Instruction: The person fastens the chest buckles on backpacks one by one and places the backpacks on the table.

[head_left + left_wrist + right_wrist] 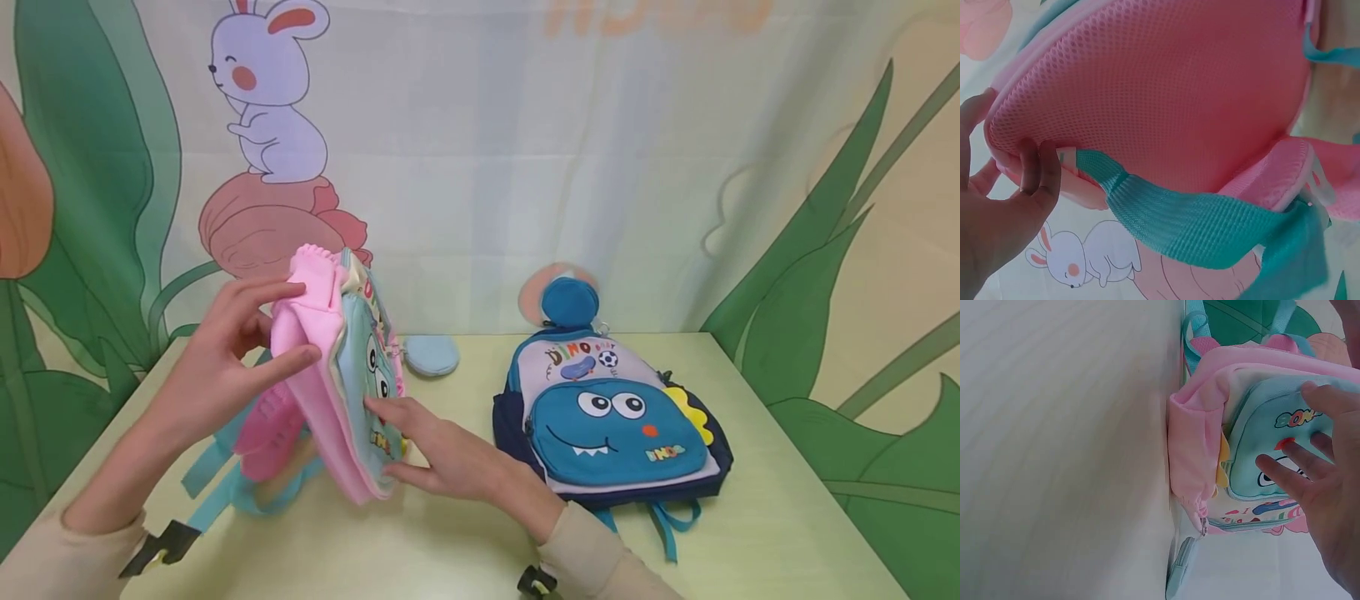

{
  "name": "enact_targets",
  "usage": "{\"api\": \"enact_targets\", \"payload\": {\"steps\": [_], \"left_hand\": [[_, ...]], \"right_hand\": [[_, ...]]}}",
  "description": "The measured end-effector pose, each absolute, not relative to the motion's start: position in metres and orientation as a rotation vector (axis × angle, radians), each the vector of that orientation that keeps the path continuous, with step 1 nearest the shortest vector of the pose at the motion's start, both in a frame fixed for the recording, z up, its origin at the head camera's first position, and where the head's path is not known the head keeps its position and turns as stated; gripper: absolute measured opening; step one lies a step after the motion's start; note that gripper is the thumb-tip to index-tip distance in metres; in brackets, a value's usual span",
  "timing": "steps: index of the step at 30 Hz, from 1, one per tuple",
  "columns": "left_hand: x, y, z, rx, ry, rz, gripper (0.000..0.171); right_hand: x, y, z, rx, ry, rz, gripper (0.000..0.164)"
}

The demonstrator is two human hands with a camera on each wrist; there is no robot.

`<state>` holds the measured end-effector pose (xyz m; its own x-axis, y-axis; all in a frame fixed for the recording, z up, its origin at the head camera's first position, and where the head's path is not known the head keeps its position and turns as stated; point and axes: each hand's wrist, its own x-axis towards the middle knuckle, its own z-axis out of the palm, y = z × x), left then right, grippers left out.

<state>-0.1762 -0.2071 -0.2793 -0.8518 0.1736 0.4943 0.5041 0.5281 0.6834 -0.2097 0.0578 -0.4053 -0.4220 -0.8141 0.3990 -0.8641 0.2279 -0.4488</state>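
A small pink and light-blue children's backpack (358,392) is held side-on and tilted above the table, its cartoon-eyed front pocket (1288,440) facing right. My left hand (238,342) grips its side edge, the thumb on the pink side panel. In the left wrist view, fingers of the left hand (1013,197) lie on the pink mesh back (1191,94), close to where a teal strap (1179,225) is sewn in. My right hand (450,450) rests on the front pocket with spread fingers. A round light-blue pouch (431,356) hangs off the backpack and touches the table.
A darker blue dinosaur backpack (622,425) lies front up on the right of the table (450,550), with its round blue pouch (570,302) behind it. At the back hangs a printed curtain (465,167) with a rabbit and leaves.
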Motion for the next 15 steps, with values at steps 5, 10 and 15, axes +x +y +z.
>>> {"api": "enact_targets", "payload": {"steps": [5,10,15], "left_hand": [[-0.178,-0.199,-0.275,-0.623,-2.394,-1.238,0.063],[-0.179,-0.193,-0.274,-0.670,-2.398,-1.231,0.065],[-0.182,-0.188,-0.277,-0.729,-2.351,-1.194,0.069]], "right_hand": [[-0.211,0.055,-0.405,1.658,-2.422,0.986,0.081],[-0.214,0.050,-0.406,1.683,-2.438,1.019,0.081],[-0.214,0.046,-0.407,1.698,-2.495,0.972,0.078]]}}
